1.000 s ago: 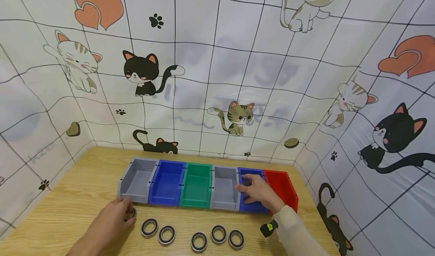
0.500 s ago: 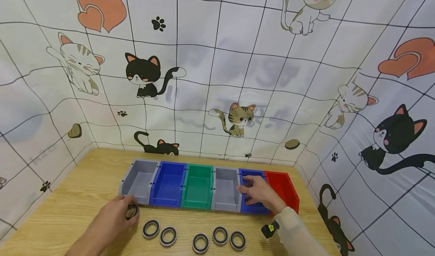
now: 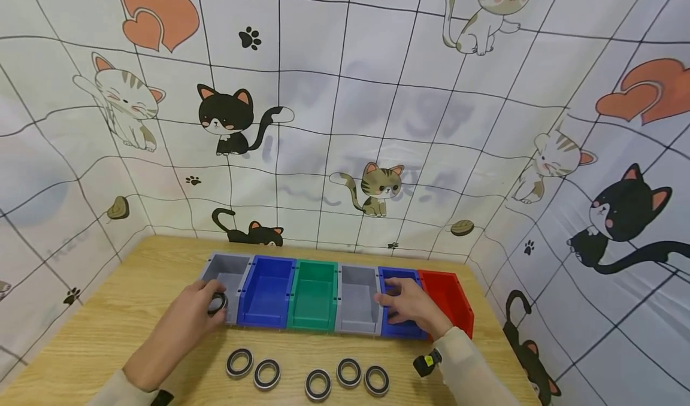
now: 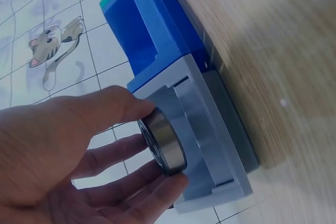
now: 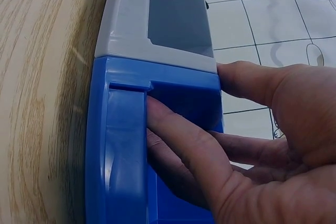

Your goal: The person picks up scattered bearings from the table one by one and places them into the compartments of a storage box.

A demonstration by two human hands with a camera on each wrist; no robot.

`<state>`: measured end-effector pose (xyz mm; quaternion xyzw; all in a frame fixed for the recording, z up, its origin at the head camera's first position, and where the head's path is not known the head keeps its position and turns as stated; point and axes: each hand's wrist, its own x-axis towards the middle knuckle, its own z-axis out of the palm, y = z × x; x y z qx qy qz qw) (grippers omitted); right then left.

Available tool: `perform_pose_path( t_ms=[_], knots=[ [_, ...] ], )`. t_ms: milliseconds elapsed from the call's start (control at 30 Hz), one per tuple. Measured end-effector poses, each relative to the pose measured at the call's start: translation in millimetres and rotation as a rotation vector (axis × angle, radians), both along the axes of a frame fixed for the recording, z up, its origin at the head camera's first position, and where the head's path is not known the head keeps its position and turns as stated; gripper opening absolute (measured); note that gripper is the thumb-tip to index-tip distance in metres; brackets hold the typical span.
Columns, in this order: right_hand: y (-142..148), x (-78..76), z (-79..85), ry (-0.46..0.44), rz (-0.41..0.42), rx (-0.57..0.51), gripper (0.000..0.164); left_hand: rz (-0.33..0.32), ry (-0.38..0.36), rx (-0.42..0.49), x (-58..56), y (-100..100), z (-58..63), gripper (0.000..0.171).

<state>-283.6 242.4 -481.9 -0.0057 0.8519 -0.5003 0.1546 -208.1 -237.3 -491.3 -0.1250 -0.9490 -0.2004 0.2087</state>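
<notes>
Backdrop: white cloth (image 3: 307,106) with dark grid lines, printed with cats, hearts and paw marks, hanging behind the counter and at both sides.
Counter: light wood-grain top (image 3: 135,286) under everything.
Bin row: six joined bins across the far part; from left to right a left grey bin (image 3: 233,269), left blue bin (image 3: 268,289), green bin (image 3: 312,298), right grey bin (image 3: 357,301), right blue bin (image 5: 126,156) and red bin (image 3: 448,298).
Left hand (image 3: 185,313): grip closed to a bearing's width, thumb and fingertips pinching opposite edges.
Held bearing (image 4: 166,141): tilted in that grip, above the near end of the left grey bin; whether it touches the bin, I cannot tell.
Right hand (image 3: 414,305): grip loosely spread with nothing held, fingers reaching into the right blue bin, thumb at its left wall beside the right grey bin.
Loose bearings: five flat on the counter, nearer than the bins; a left pair (image 3: 257,375), a middle one (image 3: 308,385) and a right pair (image 3: 367,381).
Right wrist: pale sleeve (image 3: 471,364), small black device (image 3: 424,365) beside it.
</notes>
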Motion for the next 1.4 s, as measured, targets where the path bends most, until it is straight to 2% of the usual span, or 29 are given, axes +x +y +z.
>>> perform_pose_path(
  t_ms=[333,433,667,867,1033,1167,1400],
  knots=[
    [0,-0.6,-2.6,0.006,-0.020,0.020,0.081,-0.019,0.034,-0.034,-34.2,8,-18.2,0.033],
    [-1,-0.5,-3.5,0.009,-0.021,0.021,0.081,-0.011,0.003,-0.056,-42.2,8,-23.7,0.033],
    [-1,0.4,-4.6,0.017,-0.022,0.020,0.080,0.010,-0.128,-0.083,-54.7,9,-31.8,0.033],
    [0,-0.7,-4.5,0.020,-0.023,0.018,0.081,0.022,-0.170,-0.087,-63.6,8,-35.1,0.032],
    [1,-1.6,-4.2,0.020,-0.032,0.025,0.081,0.019,-0.174,-0.080,-64.4,8,-33.9,0.035],
    [0,-2.1,-4.3,0.018,-0.030,0.027,0.081,0.024,-0.138,-0.085,-60.6,6,-32.2,0.038],
    [0,-2.5,-5.3,0.010,-0.033,0.017,0.082,0.014,-0.062,-0.085,-42.6,5,-24.4,0.037]
  ],
)
